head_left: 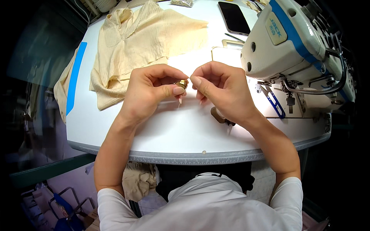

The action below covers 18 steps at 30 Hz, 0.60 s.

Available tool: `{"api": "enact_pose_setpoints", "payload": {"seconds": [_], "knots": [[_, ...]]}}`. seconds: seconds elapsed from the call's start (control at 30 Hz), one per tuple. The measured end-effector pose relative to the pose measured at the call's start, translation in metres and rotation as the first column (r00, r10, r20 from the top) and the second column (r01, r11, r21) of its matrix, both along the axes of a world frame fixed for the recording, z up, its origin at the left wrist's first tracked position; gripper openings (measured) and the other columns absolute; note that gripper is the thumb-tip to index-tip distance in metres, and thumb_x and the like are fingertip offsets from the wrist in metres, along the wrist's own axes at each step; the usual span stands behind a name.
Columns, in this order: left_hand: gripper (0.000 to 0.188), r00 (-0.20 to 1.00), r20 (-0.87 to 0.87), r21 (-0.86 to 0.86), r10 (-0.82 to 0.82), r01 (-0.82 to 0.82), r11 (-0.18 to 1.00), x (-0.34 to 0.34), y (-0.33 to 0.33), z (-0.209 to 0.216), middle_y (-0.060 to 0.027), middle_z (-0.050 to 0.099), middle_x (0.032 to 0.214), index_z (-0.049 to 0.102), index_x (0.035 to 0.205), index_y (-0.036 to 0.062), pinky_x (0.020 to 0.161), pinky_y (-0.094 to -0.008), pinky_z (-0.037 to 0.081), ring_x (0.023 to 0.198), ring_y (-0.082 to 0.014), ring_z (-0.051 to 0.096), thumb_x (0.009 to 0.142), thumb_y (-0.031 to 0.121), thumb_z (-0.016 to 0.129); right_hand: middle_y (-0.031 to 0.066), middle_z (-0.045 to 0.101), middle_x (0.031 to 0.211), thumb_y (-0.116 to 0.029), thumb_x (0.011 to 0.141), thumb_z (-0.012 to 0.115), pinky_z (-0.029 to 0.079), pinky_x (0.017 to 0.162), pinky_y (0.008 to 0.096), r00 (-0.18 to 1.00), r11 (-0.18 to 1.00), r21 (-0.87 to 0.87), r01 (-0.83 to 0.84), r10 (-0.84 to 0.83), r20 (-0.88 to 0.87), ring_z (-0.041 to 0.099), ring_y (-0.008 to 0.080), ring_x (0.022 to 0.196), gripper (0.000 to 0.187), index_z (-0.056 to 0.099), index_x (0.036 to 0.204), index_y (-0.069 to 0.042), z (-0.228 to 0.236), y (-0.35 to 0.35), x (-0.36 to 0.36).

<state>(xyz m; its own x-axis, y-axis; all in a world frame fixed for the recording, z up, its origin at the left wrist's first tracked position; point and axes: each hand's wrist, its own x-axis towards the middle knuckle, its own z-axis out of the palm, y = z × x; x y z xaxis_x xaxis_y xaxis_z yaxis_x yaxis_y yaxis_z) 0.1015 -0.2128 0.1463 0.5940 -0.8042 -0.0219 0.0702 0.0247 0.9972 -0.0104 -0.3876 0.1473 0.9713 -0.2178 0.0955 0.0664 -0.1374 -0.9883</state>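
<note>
My left hand [148, 92] pinches a small gold-coloured metal piece [182, 83] between thumb and fingers, above the white sewing table [162, 131]. My right hand [219, 88] is closed right beside it, fingertips meeting at the same small piece; whether it also holds a thread or a needle is too small to tell. A cream-yellow garment [135, 42] lies spread on the table behind my left hand. The white and blue sewing machine [293, 46] stands to the right of my right hand.
A black phone [234, 17] lies at the back of the table near the machine. Blue-handled snips [274, 102] rest under the machine head. A blue strip [75, 77] runs along the table's left side. More cream cloth [140, 181] hangs below the table's front edge.
</note>
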Motion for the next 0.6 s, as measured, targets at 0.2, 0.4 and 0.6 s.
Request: {"api": "enact_pose_setpoints", "payload": {"seconds": [0.2,0.4,0.6], "knots": [[0.022,0.992,0.098,-0.061,0.081,-0.075,0.995,-0.0024,-0.0032,-0.0061,-0.0109,0.07,0.094,0.067,0.103,-0.0068,0.076,-0.0273,0.058,0.085,-0.0156,0.068,0.083,-0.013,0.063,0.0083,0.07,0.081,-0.009,0.091,0.066,0.056,0.063,0.0223,0.981,0.915,0.404,0.005,0.075,-0.18,0.066,0.0094,0.069,0.016,0.066,0.097,0.006,0.007,0.0017,0.0007],[0.021,0.988,0.134,-0.071,0.071,-0.061,0.996,-0.0021,-0.0027,-0.0066,-0.0113,0.07,0.096,0.067,0.103,-0.0068,0.08,-0.0276,0.059,0.087,-0.0167,0.07,0.084,-0.013,0.063,0.0097,0.07,0.081,-0.009,0.091,0.067,0.056,0.063,0.0219,0.983,0.93,0.368,-0.017,0.083,-0.164,0.067,0.0099,0.07,0.017,0.066,0.096,0.007,0.0049,0.004,0.003],[0.021,0.988,0.137,-0.064,0.075,-0.066,0.996,-0.003,-0.0038,-0.0056,-0.0116,0.07,0.096,0.067,0.103,-0.0072,0.081,-0.0279,0.059,0.088,-0.017,0.07,0.084,-0.015,0.06,0.0095,0.07,0.08,-0.01,0.091,0.068,0.056,0.062,0.0221,0.982,0.927,0.375,-0.008,0.079,-0.174,0.067,0.0098,0.069,0.018,0.066,0.095,0.007,0.0051,0.0037,0.0036]]}}
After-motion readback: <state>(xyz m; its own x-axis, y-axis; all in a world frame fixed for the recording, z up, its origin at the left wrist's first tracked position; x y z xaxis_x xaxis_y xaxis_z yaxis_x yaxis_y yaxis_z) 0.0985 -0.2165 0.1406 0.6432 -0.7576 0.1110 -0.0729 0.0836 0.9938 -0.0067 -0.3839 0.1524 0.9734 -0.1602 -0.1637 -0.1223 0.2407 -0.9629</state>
